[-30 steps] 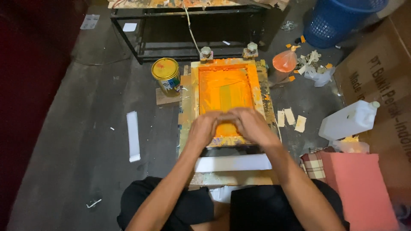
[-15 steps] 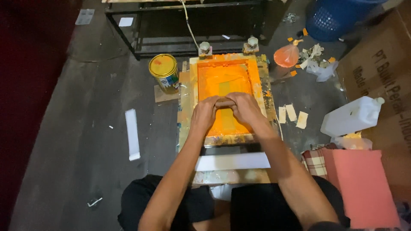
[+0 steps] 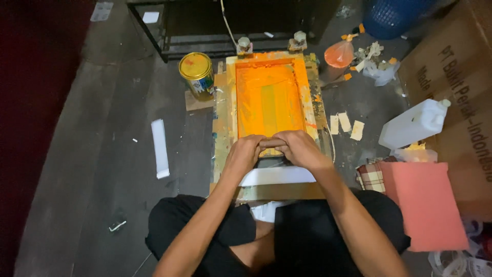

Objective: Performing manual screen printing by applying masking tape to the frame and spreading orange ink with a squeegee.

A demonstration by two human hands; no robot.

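Left of the fingers: 1 white strip (image 3: 160,147) on the floor, 1 yellow-lidded paint can (image 3: 197,75) further up. Left hand (image 3: 245,154) & right hand (image 3: 297,149), fingers curled shut, both grip 1 squeegee (image 3: 270,149), mostly hidden, at the near edge of 1 orange-inked screen frame (image 3: 267,97) w/ a paler centre band, just beyond the fingers. Right of the fingers: 3 pale scraps (image 3: 345,125), 1 white jug (image 3: 416,123), 1 pink pad (image 3: 423,204).

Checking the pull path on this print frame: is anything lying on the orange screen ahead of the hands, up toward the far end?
Nothing visible does. The left hand and right hand meet at the near end of the orange screen, and the mesh beyond them to the far edge is bare. The yellow paint can stands outside the frame, to its left.
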